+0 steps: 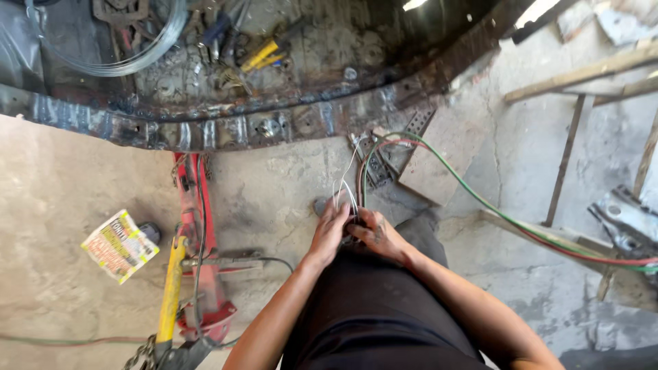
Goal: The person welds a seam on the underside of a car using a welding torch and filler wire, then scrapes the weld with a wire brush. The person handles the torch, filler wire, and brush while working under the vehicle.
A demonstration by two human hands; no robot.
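Both hands are meeting low over the concrete floor (62,171), just below the rusty metal rim (226,130). The left hand (330,231) and right hand (375,233) are pinching a bundle of thin white wires (348,183), fingers closed together around the wires' lower ends (the tips themselves are hidden). The work looks mid-step, joining or twisting strands; the next move calls for a steady grip, clear of the green and red hoses (480,202).

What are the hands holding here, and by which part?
Both the left hand and the right hand grip a bundle of thin wires at its lower end; the wires' upper lengths rise free toward the rusty metal edge.
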